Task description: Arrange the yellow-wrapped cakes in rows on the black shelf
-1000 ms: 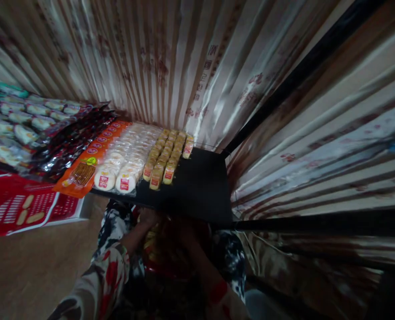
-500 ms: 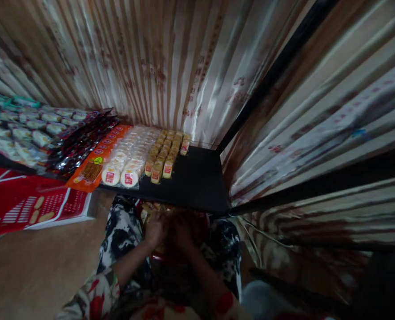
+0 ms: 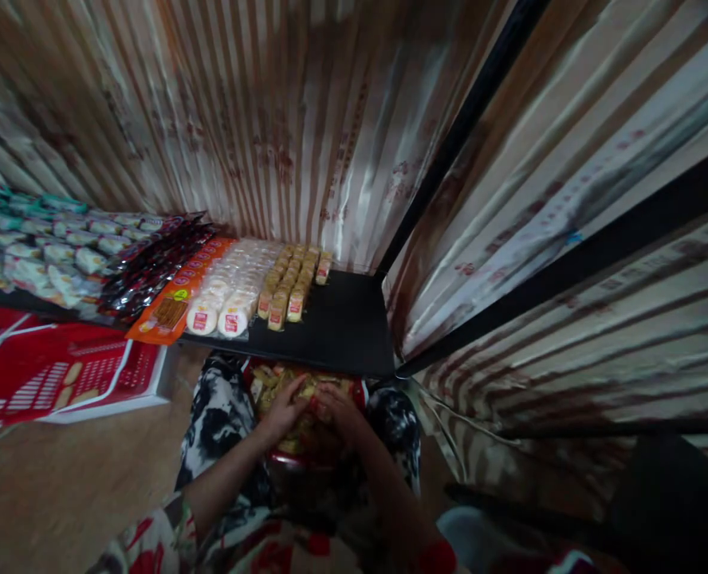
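Both my hands are down in a red basket [image 3: 282, 457] on my lap, which is full of small yellow wrapped snacks [image 3: 269, 381]. My left hand [image 3: 283, 408] lies on the pile with fingers curled over the packets. My right hand [image 3: 340, 412] is beside it, fingers bent into the same pile. What each hand grips is too dim to make out. Just beyond the basket is a black shelf [image 3: 336, 327] carrying rows of the same yellow snacks [image 3: 288, 281].
On the shelf, left of the yellow rows, lie round white cakes [image 3: 226, 291], orange packets [image 3: 171, 299], dark packets [image 3: 147, 259] and pale wrapped goods [image 3: 43, 255]. A red carton [image 3: 55, 375] sits below. Striped curtains [image 3: 282, 119] hang behind and to the right.
The view has tipped downward, bringing the basket and my hands out from under the shelf edge. Both hands have moved together onto the snack pile.
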{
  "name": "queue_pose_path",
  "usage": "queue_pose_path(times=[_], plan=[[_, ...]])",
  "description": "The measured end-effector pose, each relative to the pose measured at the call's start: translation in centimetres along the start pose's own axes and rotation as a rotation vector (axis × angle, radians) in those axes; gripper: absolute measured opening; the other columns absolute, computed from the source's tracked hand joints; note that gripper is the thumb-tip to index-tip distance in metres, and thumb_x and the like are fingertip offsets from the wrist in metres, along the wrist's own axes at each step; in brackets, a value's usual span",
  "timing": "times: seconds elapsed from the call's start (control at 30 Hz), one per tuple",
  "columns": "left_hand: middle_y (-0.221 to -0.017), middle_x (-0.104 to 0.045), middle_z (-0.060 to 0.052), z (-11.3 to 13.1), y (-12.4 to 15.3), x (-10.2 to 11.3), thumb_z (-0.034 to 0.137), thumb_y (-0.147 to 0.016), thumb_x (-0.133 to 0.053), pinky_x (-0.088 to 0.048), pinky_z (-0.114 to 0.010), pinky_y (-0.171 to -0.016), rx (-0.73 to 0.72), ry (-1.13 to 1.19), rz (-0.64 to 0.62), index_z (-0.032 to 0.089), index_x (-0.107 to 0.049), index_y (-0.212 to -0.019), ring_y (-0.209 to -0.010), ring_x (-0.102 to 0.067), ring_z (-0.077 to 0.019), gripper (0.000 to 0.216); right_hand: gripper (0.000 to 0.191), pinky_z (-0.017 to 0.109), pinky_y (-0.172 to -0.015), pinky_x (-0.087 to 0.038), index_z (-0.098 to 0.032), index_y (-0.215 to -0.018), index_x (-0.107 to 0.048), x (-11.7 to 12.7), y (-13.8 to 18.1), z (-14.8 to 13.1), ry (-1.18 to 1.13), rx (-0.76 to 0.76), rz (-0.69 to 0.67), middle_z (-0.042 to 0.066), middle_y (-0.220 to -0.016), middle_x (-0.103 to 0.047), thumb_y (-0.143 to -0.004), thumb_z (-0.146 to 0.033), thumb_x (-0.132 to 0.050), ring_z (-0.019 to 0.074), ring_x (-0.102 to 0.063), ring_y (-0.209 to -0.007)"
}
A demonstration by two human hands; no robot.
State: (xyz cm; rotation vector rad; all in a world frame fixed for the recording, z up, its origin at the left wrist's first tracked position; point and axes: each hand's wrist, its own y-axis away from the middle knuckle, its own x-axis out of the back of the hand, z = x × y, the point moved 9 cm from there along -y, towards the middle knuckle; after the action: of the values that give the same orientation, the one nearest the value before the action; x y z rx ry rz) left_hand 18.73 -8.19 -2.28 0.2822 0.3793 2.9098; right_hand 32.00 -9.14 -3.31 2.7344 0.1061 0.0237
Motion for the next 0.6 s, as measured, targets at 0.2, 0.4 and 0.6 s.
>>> queue_pose_path(times=[0.2, 0.4, 0.6], plan=[[-0.074, -0.064, 0.001, -0.1, -0.8, -0.2, 0.033, -0.065, -0.067, -0.048, -0.023, -0.057, 0.11, 0.219, 0.006, 0.019, -0.058, -0.094, -0.066, -0.061, -0.0142, 0.034, 0.046, 0.032, -0.066, -0.051, -0.021, -0.089, -0.065, 0.0, 0.5, -1.9, -0.253, -0.082, 0.013, 0.002, -0.082, -0.068, -0.058, -0.054, -0.072, 0.0203, -0.064, -0.073], [-0.077, -0.063, 0.001, 1.7, -0.9, 0.5, 0.038, -0.063, -0.069, -0.047, -0.021, -0.05, 0.12, 0.387, 0.123, 0.02, -0.052, -0.087, -0.065, -0.061, -0.0129, 0.034, 0.053, 0.028, -0.066, -0.052, -0.021, -0.1, -0.058, 0.7, 0.3, -3.2, -0.467, -0.018, 0.119, 0.002, -0.085, -0.069, -0.056, -0.043, -0.078, 0.0163, -0.066, -0.072], [-0.075, -0.063, 0.001, 3.7, -1.6, -0.2, 0.042, -0.062, -0.07, -0.049, -0.022, -0.049, 0.124, 0.465, 0.163, 0.019, -0.046, -0.089, -0.062, -0.063, -0.0139, 0.042, 0.044, 0.026, -0.061, -0.051, -0.019, -0.084, -0.06, 0.9, -0.7, -4.1, -0.562, 0.093, 0.234, 0.002, -0.075, -0.069, -0.051, -0.04, -0.081, 0.014, -0.064, -0.063]])
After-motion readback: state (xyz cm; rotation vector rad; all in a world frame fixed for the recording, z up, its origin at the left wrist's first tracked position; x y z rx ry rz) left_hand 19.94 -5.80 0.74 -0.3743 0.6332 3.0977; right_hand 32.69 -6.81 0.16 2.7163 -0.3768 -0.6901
